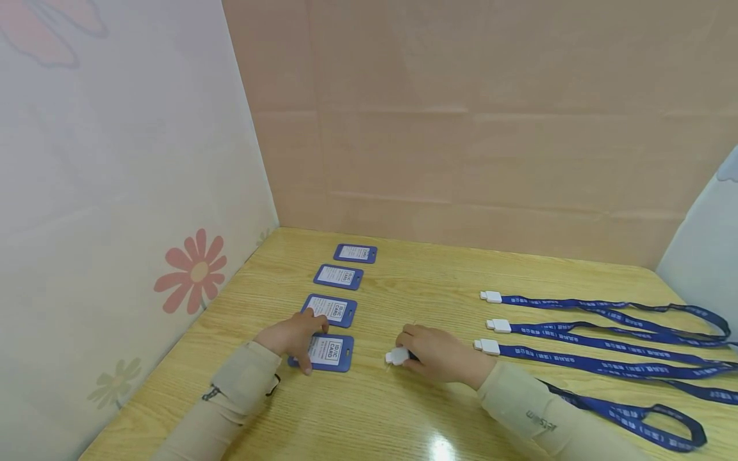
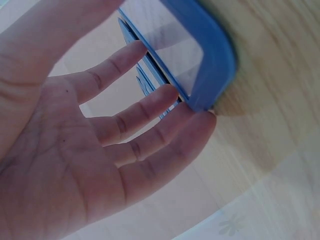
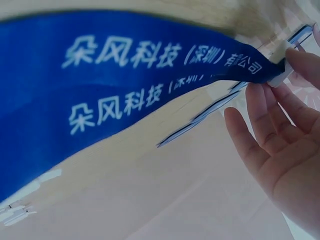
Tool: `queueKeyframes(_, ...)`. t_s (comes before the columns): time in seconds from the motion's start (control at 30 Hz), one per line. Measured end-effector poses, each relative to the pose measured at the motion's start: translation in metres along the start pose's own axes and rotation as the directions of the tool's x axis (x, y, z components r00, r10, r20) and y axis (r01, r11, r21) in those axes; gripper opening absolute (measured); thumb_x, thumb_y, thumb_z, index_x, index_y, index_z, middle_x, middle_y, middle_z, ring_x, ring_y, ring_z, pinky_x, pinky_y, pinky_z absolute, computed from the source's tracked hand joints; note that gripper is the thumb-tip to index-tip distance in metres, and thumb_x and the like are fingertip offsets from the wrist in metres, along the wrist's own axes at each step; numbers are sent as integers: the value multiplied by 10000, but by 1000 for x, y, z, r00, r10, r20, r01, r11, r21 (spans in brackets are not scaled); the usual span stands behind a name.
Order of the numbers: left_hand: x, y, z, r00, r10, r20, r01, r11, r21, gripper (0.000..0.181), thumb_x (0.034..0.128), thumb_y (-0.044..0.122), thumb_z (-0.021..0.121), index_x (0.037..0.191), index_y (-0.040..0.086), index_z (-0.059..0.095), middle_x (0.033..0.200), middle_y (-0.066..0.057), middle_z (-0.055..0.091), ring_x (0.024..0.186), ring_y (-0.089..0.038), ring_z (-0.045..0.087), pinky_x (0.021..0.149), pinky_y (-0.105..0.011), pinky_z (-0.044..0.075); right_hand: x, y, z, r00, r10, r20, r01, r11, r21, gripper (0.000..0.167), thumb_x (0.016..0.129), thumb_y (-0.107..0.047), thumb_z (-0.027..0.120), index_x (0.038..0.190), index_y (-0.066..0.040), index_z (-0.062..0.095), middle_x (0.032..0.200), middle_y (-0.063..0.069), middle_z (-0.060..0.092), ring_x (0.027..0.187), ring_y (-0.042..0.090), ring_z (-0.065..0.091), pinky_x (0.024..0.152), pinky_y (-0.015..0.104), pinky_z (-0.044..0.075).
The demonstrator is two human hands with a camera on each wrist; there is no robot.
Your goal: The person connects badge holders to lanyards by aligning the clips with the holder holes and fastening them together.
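My left hand [image 1: 291,336] grips the nearest blue badge holder [image 1: 333,352] across its left end, thumb at the near edge and fingers at the far edge. In the left wrist view, fingertips touch the rim of that holder [image 2: 220,60]; the thumb tip is out of frame. My right hand [image 1: 441,355] pinches the white clip [image 1: 396,356] of a blue lanyard [image 1: 628,419], a short way right of the holder and apart from it. The right wrist view shows its printed strap [image 3: 115,60] trailing from the fingers [image 3: 262,115]. Part of the strap is hidden under the right forearm.
Three more badge holders [image 1: 330,310] lie in a row behind the nearest one on the wooden table [image 1: 415,288]. To the right, three lanyards [image 1: 553,330] lie stretched out, white clips pointing left. A flowered wall [image 1: 144,192] borders the left and a tan wall [image 1: 461,128] the back.
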State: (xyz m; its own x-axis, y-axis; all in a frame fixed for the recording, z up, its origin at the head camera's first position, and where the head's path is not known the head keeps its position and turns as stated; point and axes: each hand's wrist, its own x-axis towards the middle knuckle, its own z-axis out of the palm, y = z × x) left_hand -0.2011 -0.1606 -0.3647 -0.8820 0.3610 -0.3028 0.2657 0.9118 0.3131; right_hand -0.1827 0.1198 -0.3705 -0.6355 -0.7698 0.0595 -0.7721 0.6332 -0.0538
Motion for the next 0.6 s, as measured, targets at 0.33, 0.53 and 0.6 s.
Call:
queueKeyframes(0.33,-2,1,-1,1000,1,-8,-1,1000,0,645,531,73,896,1088,125,573,946,-59,479,863,-216,436,826,-419,480,3,-2,3,1000,-4,-28,4,1000,-5,230,843,-209,682,1029,-89,620,947,7,635,817,88,598,689,220,532)
queueKeyframes(0.53,-2,1,-2,1000,4,-4,-3,1000,9,646,534,80,897,1092,129,574,939,-56,477,858,-214,435,825,-416,477,5,-3,4,1000,5,-28,-4,1000,24,236,842,-222,682,1042,-133,594,913,-7,633,790,81,592,675,221,526)
queueKeyframes(0.6,-2,1,-2,1000,1,-2,-1,1000,2,648,533,79,897,1092,131,574,942,-57,478,861,-215,437,828,-417,477,6,-3,3,999,4,-32,-3,999,34,218,840,-224,684,1026,-151,595,894,-14,628,770,73,581,656,214,516)
